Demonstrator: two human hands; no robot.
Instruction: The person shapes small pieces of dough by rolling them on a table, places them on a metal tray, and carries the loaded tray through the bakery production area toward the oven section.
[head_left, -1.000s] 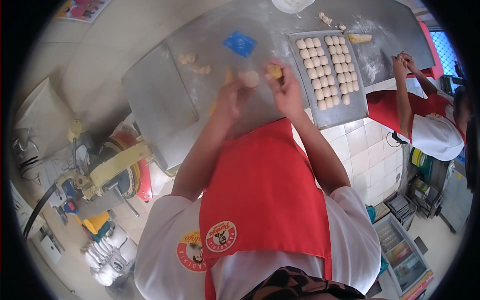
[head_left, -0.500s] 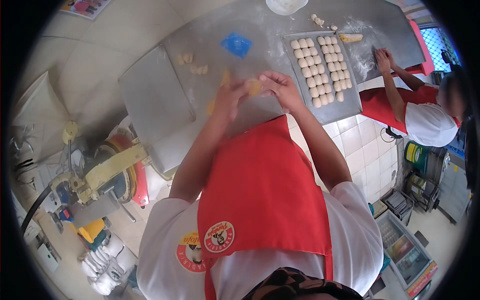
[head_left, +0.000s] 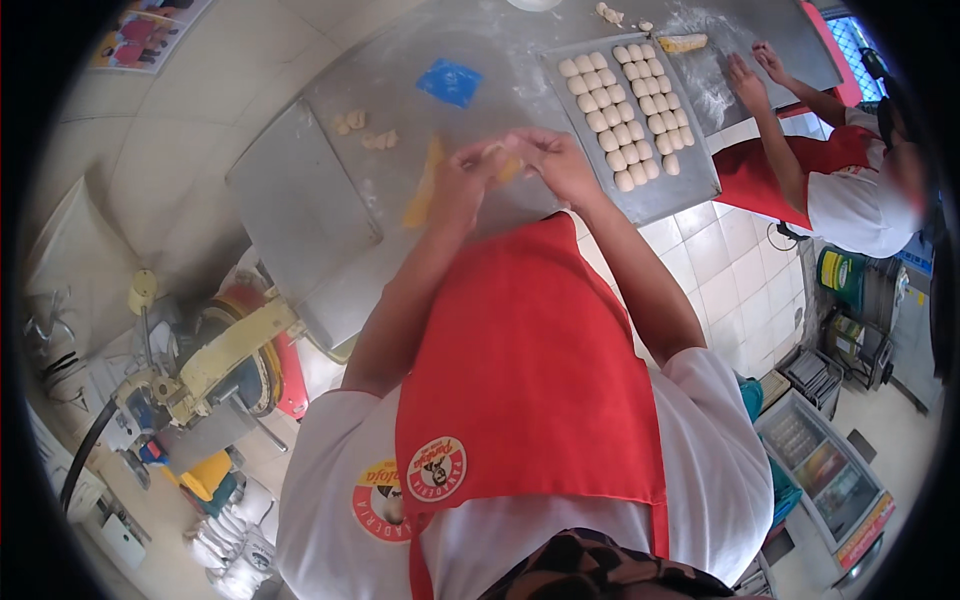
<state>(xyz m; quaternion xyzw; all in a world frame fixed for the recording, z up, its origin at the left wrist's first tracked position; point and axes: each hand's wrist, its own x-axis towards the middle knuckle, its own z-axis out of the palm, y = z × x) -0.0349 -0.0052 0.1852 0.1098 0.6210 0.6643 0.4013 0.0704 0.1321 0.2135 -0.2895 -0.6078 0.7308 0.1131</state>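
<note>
Over the near edge of the steel table, my left hand (head_left: 462, 186) and my right hand (head_left: 562, 168) meet at the fingertips. Both are closed on a small piece of yellow dough (head_left: 509, 166), partly covered by the fingers and blurred. A long yellow strip (head_left: 425, 188) lies on the table just left of my left hand. Beyond it sit several small pale dough pieces (head_left: 379, 140). A flat blue packet (head_left: 450, 82) rests farther back. Right of my right hand, a metal tray (head_left: 690, 184) holds rows of round dough balls (head_left: 607, 118).
A bare metal sheet (head_left: 300, 180) lies at the table's left end. Beyond the tray are a yellow log (head_left: 683, 43) and dough scraps (head_left: 609, 14). A co-worker's hands (head_left: 752, 82) are over the floured right end. A cream-coloured machine (head_left: 225, 355) stands at left.
The view has shifted slightly, so table items appear lower-left or higher. My hands stay together, fingers working the yellow piece, which shows less now. The co-worker's hands have moved apart.
</note>
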